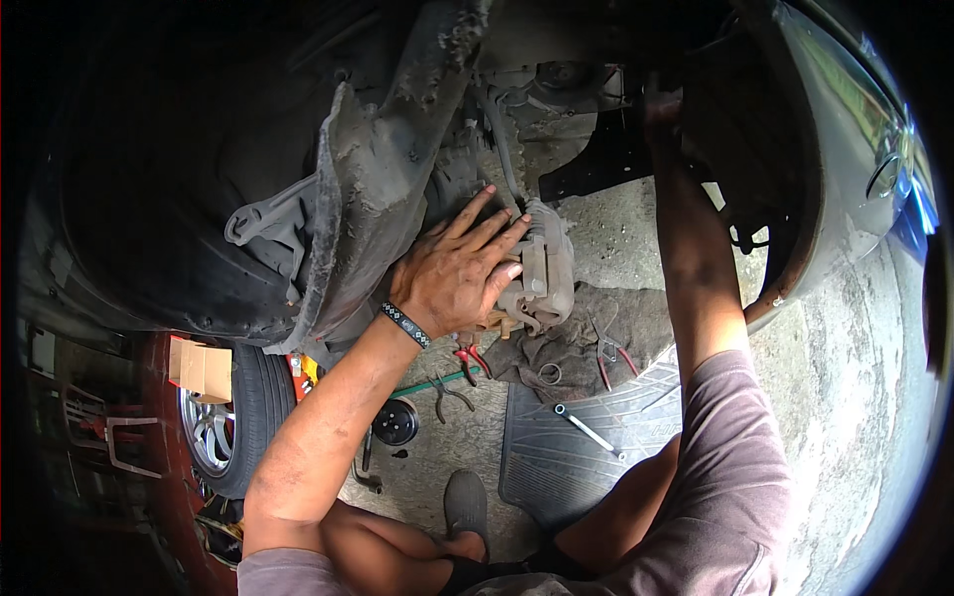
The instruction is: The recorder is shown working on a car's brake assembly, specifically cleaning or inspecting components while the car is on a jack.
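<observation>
Left hand (452,268) spread wide and unclenched, which lay just beside a brake caliper (545,270), set within the car's wheel arch (169,248), its long axis running away from the person, ribbed end (542,224) farthest, right hand (663,105) deep in shadow, its grip impossible to tell.

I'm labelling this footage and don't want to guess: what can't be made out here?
All in the head view:
- Right hand: deep shadow hides its fingers and anything held.
- Left hand: its own back hides the palm and what lies beneath.
- Wheel rim: cardboard box covers part.
- Rubber mat: right leg covers part.
</observation>
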`<state>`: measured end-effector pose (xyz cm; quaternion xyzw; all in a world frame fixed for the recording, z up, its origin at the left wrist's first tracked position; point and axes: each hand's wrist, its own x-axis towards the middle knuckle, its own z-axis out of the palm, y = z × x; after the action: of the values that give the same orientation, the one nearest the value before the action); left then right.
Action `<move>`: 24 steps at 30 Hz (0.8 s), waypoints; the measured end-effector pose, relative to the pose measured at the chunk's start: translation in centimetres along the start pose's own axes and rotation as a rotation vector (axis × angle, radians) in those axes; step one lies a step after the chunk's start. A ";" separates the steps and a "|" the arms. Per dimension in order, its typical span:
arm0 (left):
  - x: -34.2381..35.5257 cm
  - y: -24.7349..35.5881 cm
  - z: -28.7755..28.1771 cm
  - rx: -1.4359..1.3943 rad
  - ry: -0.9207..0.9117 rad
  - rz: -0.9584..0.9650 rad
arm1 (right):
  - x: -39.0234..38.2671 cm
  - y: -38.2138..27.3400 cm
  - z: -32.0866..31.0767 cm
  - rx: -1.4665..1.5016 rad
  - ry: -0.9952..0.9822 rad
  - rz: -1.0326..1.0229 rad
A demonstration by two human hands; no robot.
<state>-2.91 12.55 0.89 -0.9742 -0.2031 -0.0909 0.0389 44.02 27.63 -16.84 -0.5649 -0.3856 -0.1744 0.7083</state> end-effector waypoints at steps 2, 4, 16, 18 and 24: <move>-0.6 0.0 -1.2 0.021 0.003 -0.005 | -0.1 -11.1 1.6 -0.198 0.068 0.266; 1.3 1.5 -1.1 -0.051 0.077 0.051 | 3.9 -5.8 -2.2 -0.431 0.220 -0.063; 1.1 1.6 -0.9 -0.062 0.080 0.054 | 7.0 2.5 0.7 -0.037 0.174 -0.032; 1.3 1.7 -1.2 -0.067 0.083 0.060 | 7.5 3.1 0.1 0.144 0.132 -0.089; 1.1 1.3 -0.8 -0.064 0.057 0.047 | 5.6 0.0 0.1 0.981 0.078 0.133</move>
<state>-1.48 11.66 1.82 -0.9765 -0.1757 -0.1240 0.0157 47.58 28.84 -12.63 -0.1813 -0.3588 0.0523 0.9142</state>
